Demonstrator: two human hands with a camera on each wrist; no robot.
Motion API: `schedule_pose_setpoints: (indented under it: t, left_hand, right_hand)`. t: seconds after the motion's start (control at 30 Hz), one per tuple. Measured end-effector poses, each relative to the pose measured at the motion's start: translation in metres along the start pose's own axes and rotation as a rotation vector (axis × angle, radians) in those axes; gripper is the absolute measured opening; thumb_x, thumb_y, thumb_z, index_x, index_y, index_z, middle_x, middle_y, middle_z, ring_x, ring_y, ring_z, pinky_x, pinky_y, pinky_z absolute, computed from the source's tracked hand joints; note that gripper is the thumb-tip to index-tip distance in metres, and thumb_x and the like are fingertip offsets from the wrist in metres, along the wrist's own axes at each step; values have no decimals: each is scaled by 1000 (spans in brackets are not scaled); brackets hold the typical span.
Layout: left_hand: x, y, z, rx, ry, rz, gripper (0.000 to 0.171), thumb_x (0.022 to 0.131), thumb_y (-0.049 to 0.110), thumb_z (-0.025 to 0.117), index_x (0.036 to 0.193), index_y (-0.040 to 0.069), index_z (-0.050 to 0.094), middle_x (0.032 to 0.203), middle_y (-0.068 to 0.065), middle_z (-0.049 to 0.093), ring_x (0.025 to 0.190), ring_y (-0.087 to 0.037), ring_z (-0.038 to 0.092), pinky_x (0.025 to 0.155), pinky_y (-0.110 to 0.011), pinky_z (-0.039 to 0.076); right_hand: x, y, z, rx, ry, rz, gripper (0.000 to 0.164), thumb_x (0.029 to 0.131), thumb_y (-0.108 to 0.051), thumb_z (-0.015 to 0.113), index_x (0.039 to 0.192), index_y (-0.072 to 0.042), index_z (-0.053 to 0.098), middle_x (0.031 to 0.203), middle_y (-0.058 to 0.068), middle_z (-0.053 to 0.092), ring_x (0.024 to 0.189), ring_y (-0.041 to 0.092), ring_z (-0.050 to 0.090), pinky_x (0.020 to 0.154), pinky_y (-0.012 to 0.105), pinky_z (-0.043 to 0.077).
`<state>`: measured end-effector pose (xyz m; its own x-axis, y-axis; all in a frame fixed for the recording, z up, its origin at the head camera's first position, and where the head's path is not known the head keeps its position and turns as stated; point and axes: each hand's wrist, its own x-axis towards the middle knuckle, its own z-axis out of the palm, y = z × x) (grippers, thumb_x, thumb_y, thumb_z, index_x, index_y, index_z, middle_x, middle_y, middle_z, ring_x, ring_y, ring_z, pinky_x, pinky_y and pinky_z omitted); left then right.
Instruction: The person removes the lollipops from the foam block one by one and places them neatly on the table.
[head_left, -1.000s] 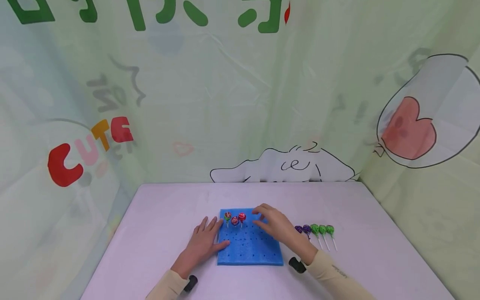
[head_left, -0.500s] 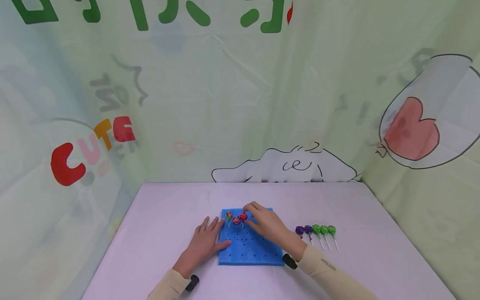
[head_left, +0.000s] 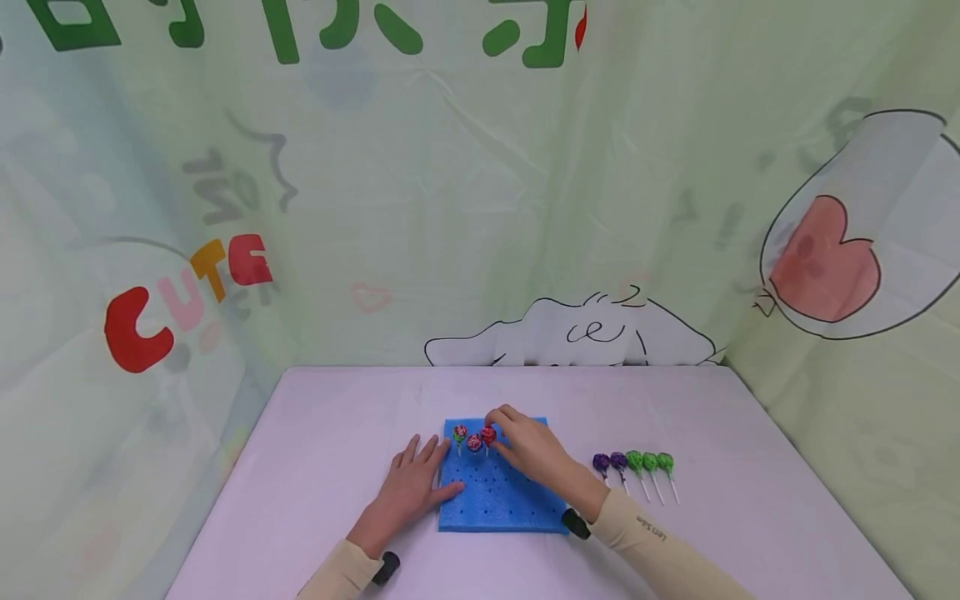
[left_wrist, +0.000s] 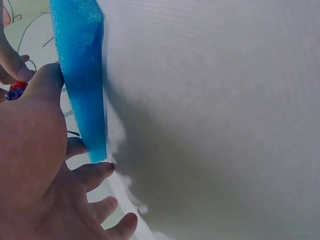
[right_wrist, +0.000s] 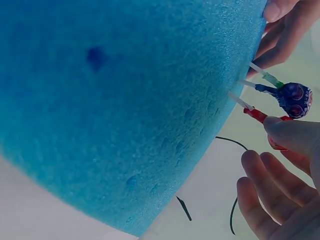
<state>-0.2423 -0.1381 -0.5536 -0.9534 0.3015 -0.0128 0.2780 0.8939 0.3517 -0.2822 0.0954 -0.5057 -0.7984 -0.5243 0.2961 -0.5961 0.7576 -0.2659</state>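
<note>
Fingers [right_wrist: 292,134] on red lollipop [head_left: 489,436], blue neighbour [right_wrist: 295,101]

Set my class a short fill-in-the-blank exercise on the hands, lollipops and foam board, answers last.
1. The right hand pinches a lollipop in a ____ wrapper.
2. The foam board, touched by the left hand, is ____.
3. ____ lollipops stand in the board.
4. On the table lie two purple lollipops and three ____ ones.

Answers: red; blue; three; green
</note>
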Motion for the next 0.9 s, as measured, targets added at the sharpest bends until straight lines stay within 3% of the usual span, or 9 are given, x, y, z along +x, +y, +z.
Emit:
schedule_pose_setpoints:
  t: [0.33, 0.57, 0.9]
  left_hand:
    - [0, 0, 3, -7, 12, 0, 83, 92, 64, 58, 155, 13, 40, 160, -16, 39, 151, -46, 23, 117, -65, 29]
    - [1, -1, 4, -7, 10, -4, 84, 92, 65, 58, 155, 13, 39, 161, -15, 38, 152, -46, 22, 117, -65, 28]
    - [-1, 1, 2, -20, 11, -5, 83, 92, 62, 60, 155, 12, 39, 161, -16, 37, 152, -47, 21, 117, -65, 28]
  right_hand:
    - [-1, -2, -7, 2, 17, 7, 30, 93, -20, 74, 121, -19, 63, 118, 1, 66, 97, 14, 69, 83, 31, 61]
    - [-1, 1, -15, 31, 48, 10, 31, 90, -15, 76, 117, -19, 64, 115, -1, 66, 93, 15, 71, 76, 29, 61]
    - [-3, 8, -23, 137, -27, 105, 27, 90, -18, 76, 116, -17, 69, 110, 0, 68, 91, 18, 70, 76, 35, 60]
